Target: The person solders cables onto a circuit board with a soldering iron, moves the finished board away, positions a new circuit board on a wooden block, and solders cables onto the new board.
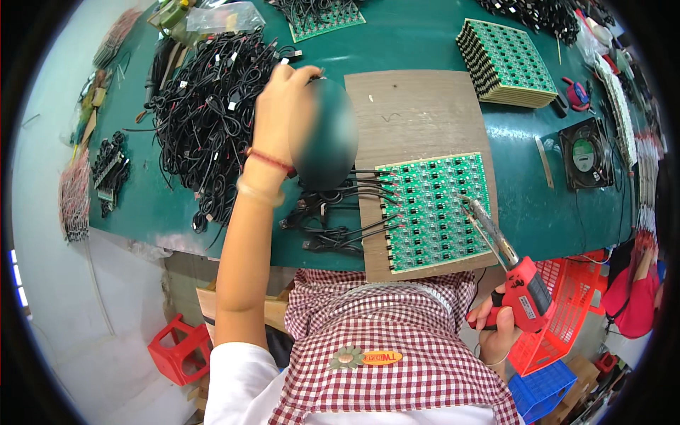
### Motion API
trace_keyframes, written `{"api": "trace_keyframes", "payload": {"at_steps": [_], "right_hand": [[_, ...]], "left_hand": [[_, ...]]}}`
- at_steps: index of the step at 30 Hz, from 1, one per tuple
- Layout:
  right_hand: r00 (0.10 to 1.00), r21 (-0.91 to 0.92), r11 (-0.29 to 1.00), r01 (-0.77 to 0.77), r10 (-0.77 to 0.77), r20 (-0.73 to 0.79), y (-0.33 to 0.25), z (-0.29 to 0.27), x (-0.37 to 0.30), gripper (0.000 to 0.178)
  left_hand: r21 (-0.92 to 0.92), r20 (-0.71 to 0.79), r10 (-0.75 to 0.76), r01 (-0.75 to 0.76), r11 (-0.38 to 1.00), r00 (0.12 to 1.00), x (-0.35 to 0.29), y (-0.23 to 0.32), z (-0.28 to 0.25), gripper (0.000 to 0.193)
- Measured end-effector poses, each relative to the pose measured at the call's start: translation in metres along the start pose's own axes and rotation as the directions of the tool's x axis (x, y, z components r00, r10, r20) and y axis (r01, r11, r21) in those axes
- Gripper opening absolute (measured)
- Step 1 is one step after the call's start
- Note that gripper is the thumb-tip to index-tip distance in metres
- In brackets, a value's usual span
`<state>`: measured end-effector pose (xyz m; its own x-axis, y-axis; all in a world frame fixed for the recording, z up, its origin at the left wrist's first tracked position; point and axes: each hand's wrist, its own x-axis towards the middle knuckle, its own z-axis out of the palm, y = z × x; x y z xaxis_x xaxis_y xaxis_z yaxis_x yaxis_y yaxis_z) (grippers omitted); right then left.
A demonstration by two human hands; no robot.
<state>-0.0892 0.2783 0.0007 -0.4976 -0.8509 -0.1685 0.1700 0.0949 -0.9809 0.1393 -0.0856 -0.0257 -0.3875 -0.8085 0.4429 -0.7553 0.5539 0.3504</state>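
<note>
My right hand (498,324) is closed round the red handle of a soldering gun (528,294). Its metal tip reaches over the right part of a green circuit board panel (432,212) with rows of small black parts. Several black cables (333,205) run to the panel's left edge. My left hand (280,106) is raised at the right side of a big heap of black cables (205,120), its fingers curled. A blurred patch beside it hides part of the view, and I cannot make out what the fingers hold.
Under the panel lies a brown board (418,106) on the green table (312,244). A stack of circuit panels (510,64) stands far right, near pliers (579,94) and a black fan (586,154). A red crate (559,312) and a red stool (178,348) stand below.
</note>
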Motion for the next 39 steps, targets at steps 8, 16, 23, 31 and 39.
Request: {"api": "trace_keyframes", "payload": {"at_steps": [8, 16, 23, 31, 39], "right_hand": [[0.996, -0.007, 0.997, 0.078, -0.078, -0.033, -0.004, 0.000, 0.014, 0.045], [0.996, -0.015, 0.998, 0.063, -0.063, -0.063, -0.004, 0.003, 0.017, 0.044], [0.991, 0.009, 0.991, 0.133, -0.133, -0.012, -0.008, 0.013, 0.015, 0.042], [0.995, 0.044, 0.997, 0.071, -0.067, -0.077, -0.007, 0.011, 0.015, 0.041], [0.999, 0.071, 0.996, 0.044, -0.044, 0.010, -0.010, 0.013, 0.018, 0.043]], "left_hand": [[0.088, 0.036, 0.182, -0.184, 0.979, 0.983, -0.047, 0.025, -0.066, 0.047], [0.260, 0.099, 0.029, -0.054, 0.964, 0.995, -0.078, 0.010, -0.087, 0.039], [0.288, 0.000, -0.090, 0.086, 0.954, 0.996, -0.053, -0.014, -0.015, 0.008], [-0.657, 0.165, -0.431, 0.425, 0.623, 0.887, -0.051, -0.012, -0.041, 0.007], [-0.680, 0.397, -0.245, 0.463, 0.569, 0.885, -0.075, 0.068, -0.081, 0.007]]}}
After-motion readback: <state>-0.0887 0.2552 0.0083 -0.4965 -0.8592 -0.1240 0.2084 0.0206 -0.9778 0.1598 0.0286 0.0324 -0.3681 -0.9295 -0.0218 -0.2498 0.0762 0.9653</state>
